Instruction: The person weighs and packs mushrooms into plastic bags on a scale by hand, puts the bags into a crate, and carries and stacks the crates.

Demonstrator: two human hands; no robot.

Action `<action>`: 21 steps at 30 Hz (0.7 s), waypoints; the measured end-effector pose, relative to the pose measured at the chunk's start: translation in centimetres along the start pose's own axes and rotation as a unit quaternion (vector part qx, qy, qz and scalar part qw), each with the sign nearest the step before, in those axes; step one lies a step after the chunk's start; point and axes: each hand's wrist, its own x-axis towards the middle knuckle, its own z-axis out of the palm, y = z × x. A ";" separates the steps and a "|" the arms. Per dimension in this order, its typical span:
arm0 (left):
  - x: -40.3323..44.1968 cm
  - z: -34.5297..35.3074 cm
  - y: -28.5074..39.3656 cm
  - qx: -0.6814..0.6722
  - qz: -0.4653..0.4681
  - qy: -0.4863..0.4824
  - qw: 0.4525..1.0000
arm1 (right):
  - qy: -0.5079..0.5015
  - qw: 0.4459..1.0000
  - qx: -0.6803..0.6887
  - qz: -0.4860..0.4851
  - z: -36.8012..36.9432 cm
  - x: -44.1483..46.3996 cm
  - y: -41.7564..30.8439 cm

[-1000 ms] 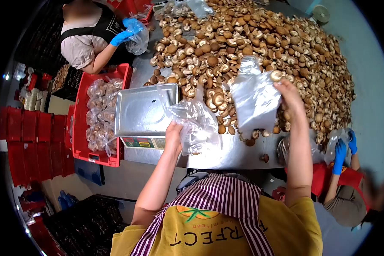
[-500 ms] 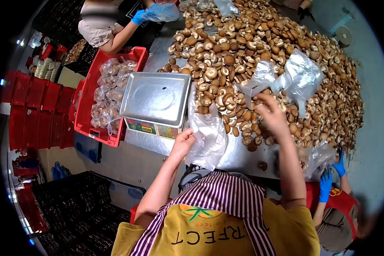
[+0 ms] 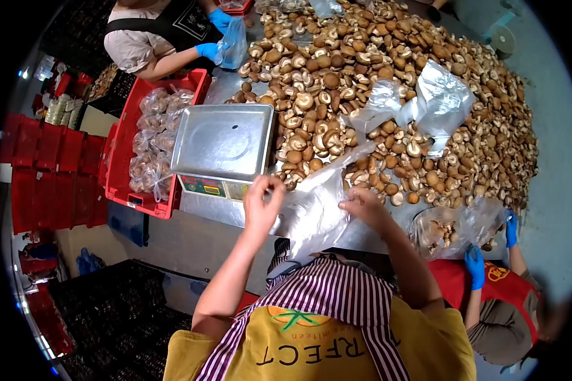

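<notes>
A clear plastic bag (image 3: 316, 206) spreads between my two hands at the near edge of the metal table. My left hand (image 3: 262, 202) has its fingers closed at the bag's left edge, just in front of the scale (image 3: 222, 141). On the other side, my right hand (image 3: 365, 208) pinches the bag's right edge. Beyond both hands lies a large heap of brown mushrooms (image 3: 337, 89). Several more plastic bags (image 3: 440, 98) rest on the heap, ahead and to the right of my right hand.
Left of the scale, a red crate (image 3: 117, 181) holds bagged mushrooms (image 3: 156, 149). A co-worker's blue-gloved hand (image 3: 208, 52) holds a bag at the far left. At right, another co-worker's gloved hand (image 3: 475, 267) is at a mushroom-filled bag (image 3: 442, 232). Red crates (image 3: 51, 197) stand stacked left.
My right hand has come back from the mushroom heap to the bag. My left hand has shifted slightly left and up, and the bag is now spread wider between both hands.
</notes>
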 end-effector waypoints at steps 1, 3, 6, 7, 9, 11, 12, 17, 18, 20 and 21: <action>-1.2 0.5 1.0 -0.020 -0.006 -0.013 1.000 | 0.001 1.000 -0.001 0.001 0.8 -0.8 -0.1; -3.7 3.0 2.8 -0.094 -0.083 -0.157 0.980 | 0.020 0.980 0.191 0.047 2.9 -2.4 -0.1; -6.4 7.8 -0.2 -0.183 -0.168 -0.253 0.935 | 0.015 0.981 0.188 0.040 5.0 -4.0 2.2; -6.6 8.5 -0.5 -0.230 -0.196 -0.260 0.917 | 0.012 0.977 0.210 0.032 5.6 -4.3 2.8; -7.3 9.1 -0.2 -0.257 -0.194 -0.249 0.913 | -0.001 0.988 0.150 0.037 4.9 -5.1 5.3; -7.9 9.1 -0.5 -0.283 -0.191 -0.234 0.910 | 0.043 0.958 0.244 0.146 3.9 -6.2 4.0; -8.2 8.9 -1.5 -0.247 -0.175 -0.217 0.928 | 0.041 0.958 0.244 0.147 3.4 -6.7 5.1; -9.5 5.2 -8.6 -0.045 -0.230 -0.135 0.963 | 0.300 0.726 0.607 0.125 -1.9 -10.0 4.0; -9.6 5.0 -8.2 -0.044 -0.229 -0.137 0.963 | 0.300 0.724 0.608 0.125 -2.3 -10.5 5.7; -9.1 4.1 -5.3 -0.025 -0.174 -0.208 0.962 | 0.127 0.778 0.615 -0.004 -2.5 -11.4 9.6; -8.5 4.1 -2.7 -0.007 -0.052 -0.221 0.974 | 0.129 0.778 0.615 -0.005 -1.7 -11.2 8.1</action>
